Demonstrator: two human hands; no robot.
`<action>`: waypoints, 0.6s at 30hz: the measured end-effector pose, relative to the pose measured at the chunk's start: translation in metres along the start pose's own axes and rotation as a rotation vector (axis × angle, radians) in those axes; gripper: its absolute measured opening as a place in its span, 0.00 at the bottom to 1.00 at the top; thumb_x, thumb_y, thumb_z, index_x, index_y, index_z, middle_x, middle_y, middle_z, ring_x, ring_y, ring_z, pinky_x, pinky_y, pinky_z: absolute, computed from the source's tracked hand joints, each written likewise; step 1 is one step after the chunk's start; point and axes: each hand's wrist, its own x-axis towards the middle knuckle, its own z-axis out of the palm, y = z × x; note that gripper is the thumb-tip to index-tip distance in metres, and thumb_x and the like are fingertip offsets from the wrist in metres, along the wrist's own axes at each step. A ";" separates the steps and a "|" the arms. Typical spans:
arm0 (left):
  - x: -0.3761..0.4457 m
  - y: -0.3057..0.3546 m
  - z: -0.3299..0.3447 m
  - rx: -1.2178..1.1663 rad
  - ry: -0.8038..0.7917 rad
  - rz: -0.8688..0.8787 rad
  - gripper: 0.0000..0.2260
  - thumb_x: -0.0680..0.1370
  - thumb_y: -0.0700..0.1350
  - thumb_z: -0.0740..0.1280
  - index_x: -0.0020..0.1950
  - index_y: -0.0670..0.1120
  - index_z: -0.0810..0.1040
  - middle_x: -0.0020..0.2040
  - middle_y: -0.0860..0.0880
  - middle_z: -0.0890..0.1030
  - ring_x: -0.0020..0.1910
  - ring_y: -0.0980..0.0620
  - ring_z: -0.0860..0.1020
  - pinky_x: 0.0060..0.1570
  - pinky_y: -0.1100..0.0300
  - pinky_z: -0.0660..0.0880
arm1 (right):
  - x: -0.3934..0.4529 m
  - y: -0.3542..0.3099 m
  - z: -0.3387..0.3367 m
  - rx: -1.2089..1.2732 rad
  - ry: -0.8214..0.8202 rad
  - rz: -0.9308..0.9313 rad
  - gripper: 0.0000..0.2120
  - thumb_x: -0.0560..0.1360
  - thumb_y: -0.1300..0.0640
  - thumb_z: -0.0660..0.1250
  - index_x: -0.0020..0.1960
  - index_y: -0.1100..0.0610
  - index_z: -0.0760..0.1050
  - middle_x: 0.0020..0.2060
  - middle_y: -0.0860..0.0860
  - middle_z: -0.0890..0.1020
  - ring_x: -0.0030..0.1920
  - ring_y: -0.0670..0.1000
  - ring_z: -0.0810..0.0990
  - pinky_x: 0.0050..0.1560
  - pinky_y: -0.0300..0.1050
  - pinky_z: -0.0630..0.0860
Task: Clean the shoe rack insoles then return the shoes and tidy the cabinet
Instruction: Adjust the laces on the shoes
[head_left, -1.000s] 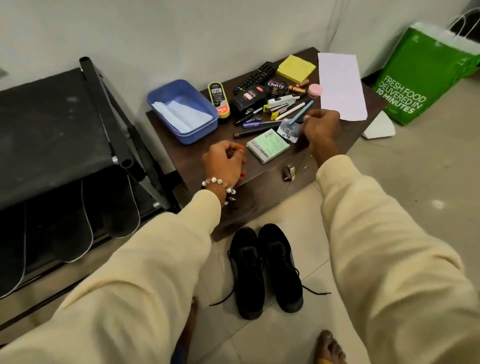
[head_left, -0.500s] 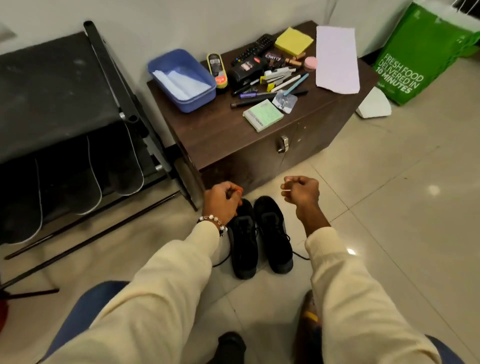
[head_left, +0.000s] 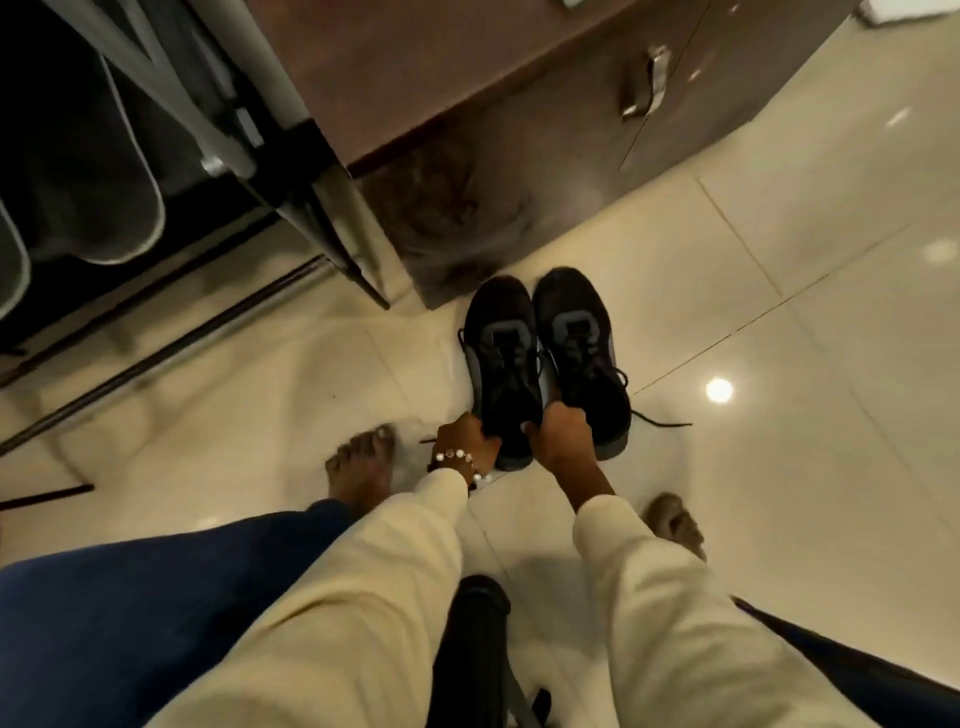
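Shoe rack (head_left: 130, 171) stood at the left, dark insoles (head_left: 111, 208) hanging in it; cabinet (head_left: 519, 130) just right of it. Pair of black shoes (head_left: 540, 358) sat side by side on the floor (head_left: 779, 312), toes touching the cabinet base. Left hand (head_left: 467, 436) pinched the left shoe's heel collar, right hand (head_left: 558, 431) gripped the right shoe's heel. Likely light, soft uppers, stiff soles; heel collar is the best hold, loose laces may trail. No readable brand or writing.

Cream long sleeves (head_left: 363, 597), pearl bead bracelet (head_left: 457, 460) at left wrist, blue trousers (head_left: 119, 613), bare feet (head_left: 363, 467).
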 end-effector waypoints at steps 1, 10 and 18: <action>0.003 0.000 0.006 -0.007 -0.004 -0.009 0.19 0.77 0.48 0.67 0.64 0.40 0.74 0.62 0.38 0.78 0.62 0.38 0.74 0.59 0.53 0.72 | 0.001 -0.001 0.007 -0.004 0.012 0.012 0.18 0.78 0.51 0.64 0.59 0.66 0.73 0.55 0.63 0.77 0.56 0.64 0.76 0.56 0.53 0.74; 0.021 -0.006 0.013 -0.379 -0.042 -0.126 0.22 0.72 0.41 0.70 0.66 0.44 0.75 0.61 0.40 0.79 0.58 0.39 0.78 0.60 0.48 0.76 | 0.016 0.004 0.020 -0.015 -0.017 0.037 0.16 0.75 0.58 0.67 0.59 0.66 0.72 0.56 0.63 0.77 0.56 0.64 0.77 0.57 0.53 0.75; -0.057 0.019 -0.046 -0.152 0.031 -0.089 0.24 0.72 0.55 0.71 0.58 0.38 0.79 0.56 0.39 0.81 0.56 0.39 0.79 0.55 0.53 0.76 | -0.064 -0.020 -0.043 -0.002 -0.007 -0.034 0.18 0.75 0.54 0.66 0.59 0.65 0.73 0.55 0.62 0.79 0.56 0.64 0.78 0.56 0.52 0.75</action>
